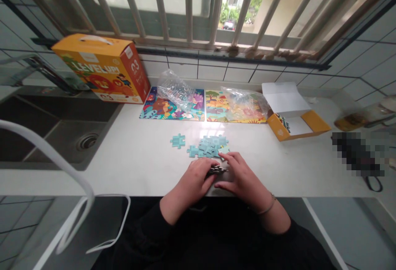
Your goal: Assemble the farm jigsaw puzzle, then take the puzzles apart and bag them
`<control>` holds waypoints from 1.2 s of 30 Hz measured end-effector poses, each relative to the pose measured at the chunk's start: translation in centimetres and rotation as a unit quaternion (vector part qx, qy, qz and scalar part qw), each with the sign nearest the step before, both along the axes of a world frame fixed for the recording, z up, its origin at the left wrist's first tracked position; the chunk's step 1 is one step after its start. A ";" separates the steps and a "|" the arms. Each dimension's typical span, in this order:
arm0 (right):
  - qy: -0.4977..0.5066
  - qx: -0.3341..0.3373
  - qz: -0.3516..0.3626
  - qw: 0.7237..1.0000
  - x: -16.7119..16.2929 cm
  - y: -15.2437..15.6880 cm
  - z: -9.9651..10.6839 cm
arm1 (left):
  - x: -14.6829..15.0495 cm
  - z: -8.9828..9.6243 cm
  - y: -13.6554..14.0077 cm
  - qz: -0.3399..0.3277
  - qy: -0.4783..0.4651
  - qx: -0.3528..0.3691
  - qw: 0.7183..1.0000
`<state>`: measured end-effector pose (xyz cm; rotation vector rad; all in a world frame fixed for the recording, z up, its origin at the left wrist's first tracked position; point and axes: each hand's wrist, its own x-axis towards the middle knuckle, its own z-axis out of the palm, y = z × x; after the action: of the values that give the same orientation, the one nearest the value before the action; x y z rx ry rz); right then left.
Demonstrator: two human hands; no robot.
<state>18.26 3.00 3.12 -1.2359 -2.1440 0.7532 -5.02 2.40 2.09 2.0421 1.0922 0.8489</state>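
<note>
My left hand (198, 177) is closed around a small stack of jigsaw puzzle pieces (217, 170), seen edge-on and dark at the side. Beside it my right hand (241, 174) has thumb and fingers apart, curved about the right end of that stack. One of its fingertips lies at a pale puzzle piece (224, 150) at the near edge of a pile of light-blue jigsaw pieces (207, 145). These pieces overlap on the white counter just beyond my hands. A separate light-blue piece (177, 141) lies left of the pile.
Two colourful picture sheets (198, 115) (213, 115) lie behind the pile, with clear plastic bags (176, 90) on them. An orange box (102, 70) stands back left by the sink (62, 132). An opened yellow box (286, 132) sits right. A white cable (77, 179) crosses the left foreground.
</note>
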 end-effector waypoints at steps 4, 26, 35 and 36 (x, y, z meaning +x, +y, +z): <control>-0.022 0.009 -0.117 0.993 2.0 1.4 0.0 | 0.1 0.2 0.1 -0.014 0.002 0.006 1.000; 0.101 -0.100 -0.059 0.988 0.7 -0.7 0.3 | 0.1 -1.0 -0.3 -0.013 -0.029 0.026 0.999; 0.158 -0.057 -0.147 0.975 -1.9 -2.6 -1.1 | 0.9 -0.7 0.3 0.014 -0.029 0.017 0.999; 0.166 -0.069 -0.144 0.973 -2.6 -2.9 -1.2 | 1.2 -0.6 0.4 0.012 -0.034 0.016 0.999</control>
<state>15.63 0.07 1.90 -1.3463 -1.6256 0.9186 -3.83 2.79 1.53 2.0148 1.0750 0.9462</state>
